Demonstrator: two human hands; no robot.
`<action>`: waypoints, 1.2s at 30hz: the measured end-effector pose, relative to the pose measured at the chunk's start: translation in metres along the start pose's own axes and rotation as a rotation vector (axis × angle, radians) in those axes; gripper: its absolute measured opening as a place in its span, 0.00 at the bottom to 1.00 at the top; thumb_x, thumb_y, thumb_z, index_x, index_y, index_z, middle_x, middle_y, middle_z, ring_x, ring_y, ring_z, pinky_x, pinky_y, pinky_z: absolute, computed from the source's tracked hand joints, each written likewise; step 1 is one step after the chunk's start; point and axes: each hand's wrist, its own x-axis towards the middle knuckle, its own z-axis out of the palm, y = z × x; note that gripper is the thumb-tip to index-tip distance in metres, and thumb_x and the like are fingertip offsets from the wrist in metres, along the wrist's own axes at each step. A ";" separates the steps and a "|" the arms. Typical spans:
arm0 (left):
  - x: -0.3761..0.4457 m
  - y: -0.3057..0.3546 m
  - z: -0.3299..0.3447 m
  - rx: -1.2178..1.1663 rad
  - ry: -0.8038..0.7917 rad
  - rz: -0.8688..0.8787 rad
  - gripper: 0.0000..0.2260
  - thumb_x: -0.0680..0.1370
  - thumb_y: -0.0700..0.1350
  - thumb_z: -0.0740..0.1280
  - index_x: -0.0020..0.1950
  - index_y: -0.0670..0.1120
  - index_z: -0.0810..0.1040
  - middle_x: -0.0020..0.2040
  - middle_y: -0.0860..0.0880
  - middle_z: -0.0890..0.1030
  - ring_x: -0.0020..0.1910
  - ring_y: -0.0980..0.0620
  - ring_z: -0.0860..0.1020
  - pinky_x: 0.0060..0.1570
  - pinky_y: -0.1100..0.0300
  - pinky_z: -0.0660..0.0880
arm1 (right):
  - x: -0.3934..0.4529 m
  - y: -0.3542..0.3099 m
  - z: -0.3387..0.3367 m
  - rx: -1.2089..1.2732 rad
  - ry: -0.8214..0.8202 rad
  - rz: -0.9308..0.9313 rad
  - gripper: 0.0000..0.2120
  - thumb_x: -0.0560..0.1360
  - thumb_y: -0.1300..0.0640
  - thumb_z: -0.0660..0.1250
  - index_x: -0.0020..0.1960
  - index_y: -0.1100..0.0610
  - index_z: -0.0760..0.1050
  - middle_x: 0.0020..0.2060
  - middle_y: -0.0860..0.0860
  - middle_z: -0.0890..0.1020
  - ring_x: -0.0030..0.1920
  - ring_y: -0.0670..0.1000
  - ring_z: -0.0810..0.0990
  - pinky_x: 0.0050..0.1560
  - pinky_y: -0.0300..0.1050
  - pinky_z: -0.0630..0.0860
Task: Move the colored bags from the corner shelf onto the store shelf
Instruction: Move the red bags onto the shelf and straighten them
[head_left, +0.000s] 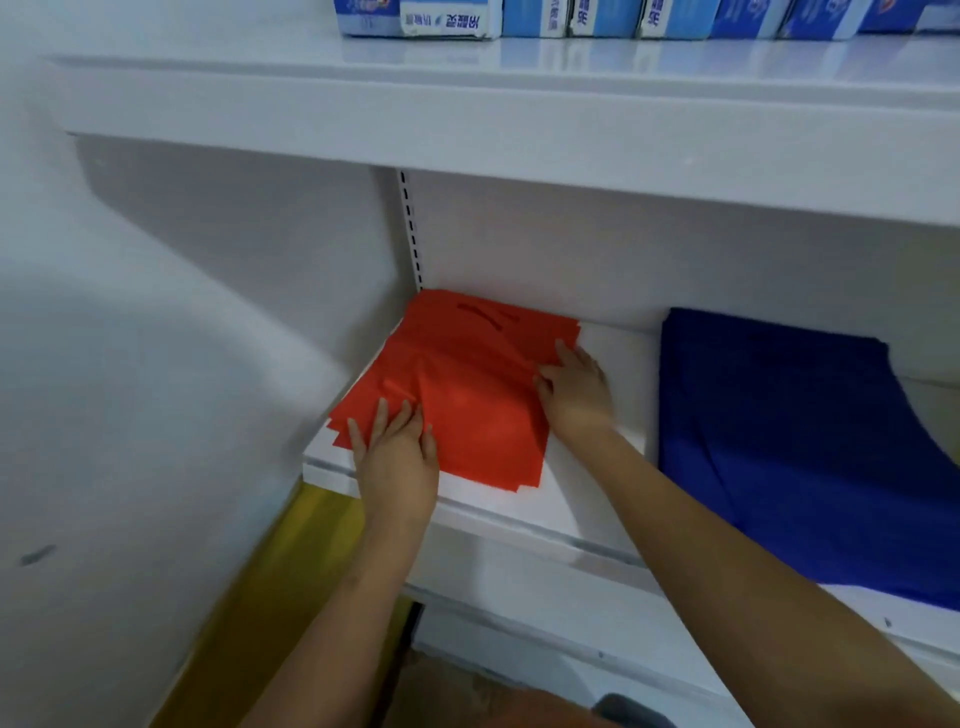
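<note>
White store shelf (571, 499) fills the view, its left end butting the wall; blue bags (779, 441) take the right side, well apart from the red bags (467, 395) stacked in the left corner, likely so the colours stay in separate piles. Your left hand (397, 457) lies flat on the stack's near-left edge, fingers straight and spread, pinning loose sheets. Your right hand (574, 389) rests on the stack's right edge, fingers bent against it, seemingly squaring the fanned edges; whether it pinches anything, I cannot tell.
</note>
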 end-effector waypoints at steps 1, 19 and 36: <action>-0.001 0.004 -0.005 -0.059 0.022 -0.008 0.20 0.84 0.49 0.53 0.71 0.44 0.75 0.72 0.46 0.74 0.78 0.45 0.61 0.78 0.44 0.47 | -0.004 -0.001 -0.003 0.072 0.051 0.010 0.17 0.82 0.51 0.56 0.69 0.47 0.73 0.76 0.54 0.61 0.75 0.58 0.60 0.73 0.50 0.58; -0.087 0.245 -0.028 -0.711 -0.151 0.331 0.16 0.86 0.45 0.56 0.72 0.47 0.74 0.63 0.54 0.78 0.58 0.61 0.75 0.53 0.77 0.66 | -0.182 0.146 -0.212 0.760 0.880 0.391 0.17 0.76 0.61 0.64 0.62 0.51 0.79 0.44 0.46 0.84 0.38 0.39 0.76 0.46 0.39 0.76; -0.356 0.596 0.046 -0.691 -0.507 0.774 0.21 0.85 0.52 0.54 0.66 0.40 0.77 0.60 0.41 0.81 0.58 0.41 0.78 0.57 0.47 0.73 | -0.523 0.471 -0.374 0.576 1.266 0.778 0.15 0.74 0.65 0.66 0.57 0.53 0.82 0.54 0.45 0.83 0.54 0.41 0.79 0.54 0.24 0.70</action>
